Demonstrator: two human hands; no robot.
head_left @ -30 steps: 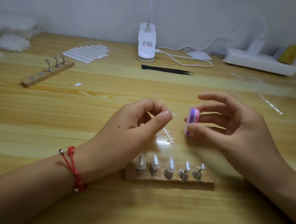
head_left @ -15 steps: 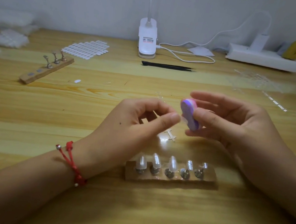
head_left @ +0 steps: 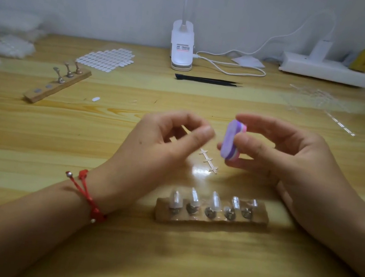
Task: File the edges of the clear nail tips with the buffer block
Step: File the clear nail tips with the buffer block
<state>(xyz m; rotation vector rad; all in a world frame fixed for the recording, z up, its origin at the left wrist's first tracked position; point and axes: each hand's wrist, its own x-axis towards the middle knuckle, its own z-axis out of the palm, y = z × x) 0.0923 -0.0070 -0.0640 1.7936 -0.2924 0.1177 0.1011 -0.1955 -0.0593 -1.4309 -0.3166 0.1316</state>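
Head view looks down on a pale wooden desk point(head_left: 34, 140) with both hands raised just above its middle. The right hand point(head_left: 292, 159) grips a small purple-and-pink oval foam buffer block point(head_left: 232, 141) between thumb and fingers. The block stands on end, its broad purple face turned toward the left hand point(head_left: 164, 140). The left hand's thumb and forefinger are curled together in a pinch just beside the block, not touching it. Whether a tip sits in that pinch I cannot tell (the fingertips are blurred, and anything clear would hardly show). A red string bracelet point(head_left: 90, 195) circles the left wrist.

Nearer the camera, below the hands, lies a short wooden holder strip point(head_left: 210, 221) carrying five small metal stands in a row, with clear nail tips point(head_left: 176, 199) standing on them. Between the hands and that strip a thin clear plastic sprue point(head_left: 208, 162) lies flat on the desk.

Far to the left rests a second wooden strip point(head_left: 58, 85) with three metal pegs at its far end, and behind it lies a sheet of white oval stickers point(head_left: 105, 59). At the back stands a white clip lamp point(head_left: 182, 45), with a slim black tool point(head_left: 206, 80) lying just in front of it. A white power strip point(head_left: 326, 71) sits at the back right.
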